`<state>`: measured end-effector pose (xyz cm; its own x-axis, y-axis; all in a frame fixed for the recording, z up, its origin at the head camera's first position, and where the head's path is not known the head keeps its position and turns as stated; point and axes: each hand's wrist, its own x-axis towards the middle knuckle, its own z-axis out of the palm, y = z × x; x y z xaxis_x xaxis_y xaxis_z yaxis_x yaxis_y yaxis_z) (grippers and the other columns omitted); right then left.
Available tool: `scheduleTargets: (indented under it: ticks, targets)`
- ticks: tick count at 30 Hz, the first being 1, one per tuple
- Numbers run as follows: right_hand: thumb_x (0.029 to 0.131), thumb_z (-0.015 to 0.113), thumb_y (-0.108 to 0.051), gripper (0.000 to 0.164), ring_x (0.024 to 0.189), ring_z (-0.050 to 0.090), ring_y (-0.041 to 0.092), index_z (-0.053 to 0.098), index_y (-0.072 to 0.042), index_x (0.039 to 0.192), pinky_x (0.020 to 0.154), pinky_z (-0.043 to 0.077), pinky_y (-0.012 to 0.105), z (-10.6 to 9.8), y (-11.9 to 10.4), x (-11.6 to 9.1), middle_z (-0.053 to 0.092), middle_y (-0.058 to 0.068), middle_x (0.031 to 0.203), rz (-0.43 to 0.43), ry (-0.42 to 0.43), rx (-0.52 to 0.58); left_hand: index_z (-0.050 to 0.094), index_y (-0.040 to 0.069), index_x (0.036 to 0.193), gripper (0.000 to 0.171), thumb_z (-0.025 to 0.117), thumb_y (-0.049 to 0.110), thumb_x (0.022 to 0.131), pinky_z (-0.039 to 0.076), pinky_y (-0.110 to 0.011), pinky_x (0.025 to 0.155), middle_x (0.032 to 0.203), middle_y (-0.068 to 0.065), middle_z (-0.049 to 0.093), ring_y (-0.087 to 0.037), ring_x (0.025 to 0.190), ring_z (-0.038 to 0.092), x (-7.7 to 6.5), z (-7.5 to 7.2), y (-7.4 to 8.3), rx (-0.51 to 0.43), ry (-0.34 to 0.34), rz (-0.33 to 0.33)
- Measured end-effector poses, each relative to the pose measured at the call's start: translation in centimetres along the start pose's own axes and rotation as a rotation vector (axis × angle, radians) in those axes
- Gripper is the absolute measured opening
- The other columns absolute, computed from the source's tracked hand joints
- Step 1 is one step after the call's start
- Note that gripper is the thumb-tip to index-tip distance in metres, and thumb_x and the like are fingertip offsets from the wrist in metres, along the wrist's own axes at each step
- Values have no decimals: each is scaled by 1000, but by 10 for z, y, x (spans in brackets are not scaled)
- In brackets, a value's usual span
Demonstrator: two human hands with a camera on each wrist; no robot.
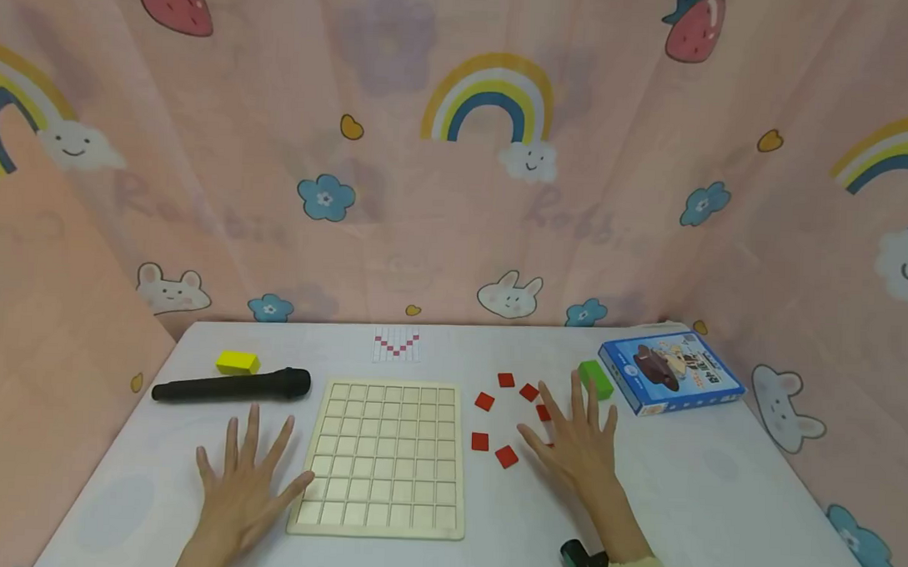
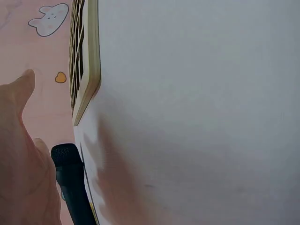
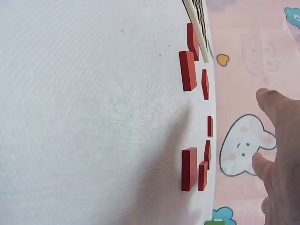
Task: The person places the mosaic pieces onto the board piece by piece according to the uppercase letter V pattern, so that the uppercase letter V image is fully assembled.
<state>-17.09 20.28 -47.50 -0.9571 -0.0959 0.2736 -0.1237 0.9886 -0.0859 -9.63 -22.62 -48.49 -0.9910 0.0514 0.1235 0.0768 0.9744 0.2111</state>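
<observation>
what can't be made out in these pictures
Head view: two red tiles, partly covered by the right hand.
Left wrist view: grid board, cut off by the top edge.
Right wrist view: green block, cut off by the bottom edge.
Head view: fine print on blue box, too small.

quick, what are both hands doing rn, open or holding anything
Left hand: open, fingers spread, holding nothing, near the grid board.
Right hand: open, fingers spread, holding nothing, near red tiles.

Faint "R…bb" on curtain (image 1: 456, 225), blurred box print (image 1: 697, 364)
</observation>
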Motion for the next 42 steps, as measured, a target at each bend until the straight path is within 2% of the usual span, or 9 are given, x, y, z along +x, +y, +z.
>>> scheduleTargets:
  ticks: [4, 8, 14, 21, 27, 30, 33, 37, 42]
  targets:
    - [79, 62, -58, 78, 140, 13, 46, 44, -17, 144, 104, 20, 76, 2, 0, -4, 18, 24, 154, -26, 7, -2, 26, 22, 151, 81, 46, 68, 87, -3, -83, 98, 158, -22, -3, -54, 137, 6, -11, 1, 0, 14, -51, -2]
    - [79, 63, -56, 77, 140, 15, 47, 45, -17, 143, 104, 21, 76, 3, 1, -8, 20, 25, 154, -49, 12, 5, 21, 29, 153, 81, 50, 65, 86, 1, -83, 98, 158, -22, 1, -54, 137, 9, -21, 2, -1, -18, -46, 38]
    - [86, 60, -50, 72, 139, 13, 49, 40, -15, 146, 105, 21, 74, 0, 8, -14, 18, 27, 153, -29, -85, 76, 8, 43, 151, 85, 60, 54, 86, 11, -85, 94, 159, -18, 0, -56, 136, 9, -27, 6, -3, -213, -81, 138]
    - [95, 52, -42, 64, 138, 10, 51, 34, -11, 148, 105, 19, 74, -7, 21, -22, 15, 27, 154, 6, -205, 272, 32, 23, 150, 82, 68, 51, 82, 29, -80, 93, 159, -16, 7, -54, 136, 13, -19, 1, -9, -426, -181, 239]
    - [101, 45, -37, 56, 140, 11, 48, 32, -12, 149, 107, 17, 71, -14, 30, -24, 15, 24, 156, 99, -259, 558, 63, 8, 124, 69, 77, 49, 71, 49, -47, 98, 144, -14, 42, -39, 124, 47, -1, -8, -15, -448, -241, 342]
    - [101, 49, -28, 51, 140, 17, 46, 36, -9, 147, 108, 25, 63, -13, 36, -23, 21, 25, 154, 139, -251, 718, 65, 3, 119, 63, 82, 39, 69, 56, -30, 88, 136, -16, 47, -37, 115, 53, 6, -8, -16, -539, -273, 390]
    - [100, 51, -21, 49, 140, 20, 43, 38, -7, 145, 105, 32, 56, -12, 41, -22, 26, 23, 153, 180, -264, 833, 64, -1, 117, 62, 84, 31, 67, 56, -21, 84, 135, -21, 46, -42, 115, 51, 10, -8, -16, -646, -337, 379]
    - [97, 55, -13, 49, 138, 28, 41, 41, -6, 143, 104, 36, 54, -11, 47, -20, 34, 21, 150, 193, -279, 888, 63, -6, 116, 64, 86, 25, 65, 55, -16, 82, 136, -26, 43, -47, 115, 49, 13, -10, -16, -733, -384, 345]
    - [91, 64, -9, 49, 126, 46, 36, 49, -5, 137, 101, 46, 43, -3, 57, -17, 49, 19, 139, 175, -318, 891, 64, -6, 114, 65, 87, 27, 63, 56, -17, 81, 136, -27, 42, -45, 111, 52, 11, -9, -19, -755, -369, 352]
